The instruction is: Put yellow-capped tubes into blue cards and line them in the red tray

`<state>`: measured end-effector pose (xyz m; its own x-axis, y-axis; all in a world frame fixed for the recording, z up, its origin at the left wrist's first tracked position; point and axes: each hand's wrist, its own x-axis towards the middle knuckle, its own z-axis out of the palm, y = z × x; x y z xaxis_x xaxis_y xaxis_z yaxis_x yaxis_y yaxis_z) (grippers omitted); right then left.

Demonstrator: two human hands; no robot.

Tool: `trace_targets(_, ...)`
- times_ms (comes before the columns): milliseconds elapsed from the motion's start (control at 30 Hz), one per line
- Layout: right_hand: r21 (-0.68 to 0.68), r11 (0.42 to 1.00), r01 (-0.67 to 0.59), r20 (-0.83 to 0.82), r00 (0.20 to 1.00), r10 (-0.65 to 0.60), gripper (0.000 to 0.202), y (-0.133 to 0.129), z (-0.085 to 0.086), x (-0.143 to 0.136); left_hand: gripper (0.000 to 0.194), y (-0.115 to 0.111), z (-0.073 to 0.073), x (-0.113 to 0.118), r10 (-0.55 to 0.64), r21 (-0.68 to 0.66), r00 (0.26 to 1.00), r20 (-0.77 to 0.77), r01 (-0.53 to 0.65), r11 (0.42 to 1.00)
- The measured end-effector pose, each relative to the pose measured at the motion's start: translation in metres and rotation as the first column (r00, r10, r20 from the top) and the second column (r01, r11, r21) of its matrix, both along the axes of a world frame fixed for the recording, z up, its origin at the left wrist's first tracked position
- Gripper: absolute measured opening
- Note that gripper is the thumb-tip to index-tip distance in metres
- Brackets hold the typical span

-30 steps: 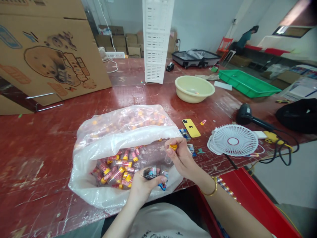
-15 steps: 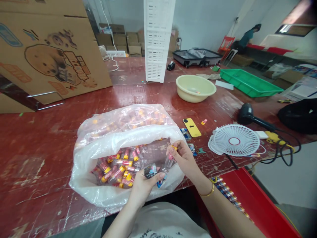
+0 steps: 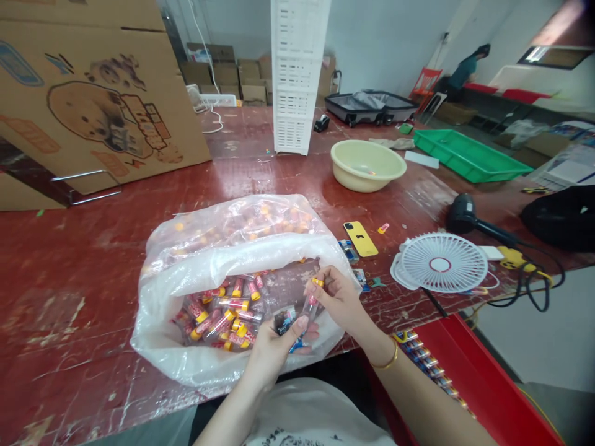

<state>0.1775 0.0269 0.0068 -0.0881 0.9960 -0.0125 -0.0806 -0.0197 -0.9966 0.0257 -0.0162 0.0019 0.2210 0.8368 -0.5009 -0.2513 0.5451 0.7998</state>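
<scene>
My left hand (image 3: 274, 347) is closed with its thumb over a small dark-and-blue printed packet (image 3: 284, 321). My right hand (image 3: 337, 297) pinches the yellow cap of a clear tube (image 3: 310, 305) with something pink inside. The tube's lower end meets the left thumb and the packet. Both hands are over the mouth of a white plastic bag (image 3: 209, 266), its rim folded back. Inside lie many similar yellow-capped tubes (image 3: 232, 305). Part of the packet is hidden behind the left fingers.
Right of the bag are a yellow phone (image 3: 361, 239), a white fan (image 3: 439, 263) and a black hair dryer (image 3: 465, 214). Farther back stand a cream basin (image 3: 368, 179), a green tray (image 3: 469, 158) and white stacked baskets (image 3: 297, 93). A cardboard box (image 3: 102, 111) is left; a person works far off.
My right hand has moved slightly left and down with the tube, bringing it closer to my left hand. The packet has turned a little in my left hand.
</scene>
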Motion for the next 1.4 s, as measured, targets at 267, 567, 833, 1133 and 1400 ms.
trace_targets(267, 0.002, 0.983, 0.185, -0.059, 0.981, -0.185, 0.033, -0.005, 0.005, 0.012, 0.037, 0.000, -0.001, 0.003, 0.026, -0.070, 1.000, -0.010, -0.027, 0.997)
trace_targets(567, -0.342, 0.898, -0.278, 0.098, 0.940, 0.328, 0.031, -0.012, 0.006, 0.016, 0.043, 0.000, 0.001, 0.004, 0.012, -0.049, 1.000, 0.017, -0.012, 0.999)
trace_targets(833, -0.350, 0.869, -0.349, 0.168, 0.889, 0.425, 0.032, -0.007, 0.014, 0.021, 0.035, -0.002, 0.005, -0.004, -0.110, -0.027, 0.994, -0.007, 0.110, 0.994)
trace_targets(1133, -0.318, 0.904, -0.287, 0.358, 0.846, 0.394, 0.032, -0.005, 0.017, 0.025, 0.036, 0.001, -0.003, -0.008, -0.153, -0.012, 0.985, -0.076, 0.153, 0.988)
trace_targets(1400, -0.055, 0.992, 0.116, 0.089, 0.990, -0.111, 0.018, 0.005, 0.022, 0.020, 0.030, 0.001, -0.006, -0.002, -0.184, 0.078, 0.980, -0.075, 0.190, 0.979)
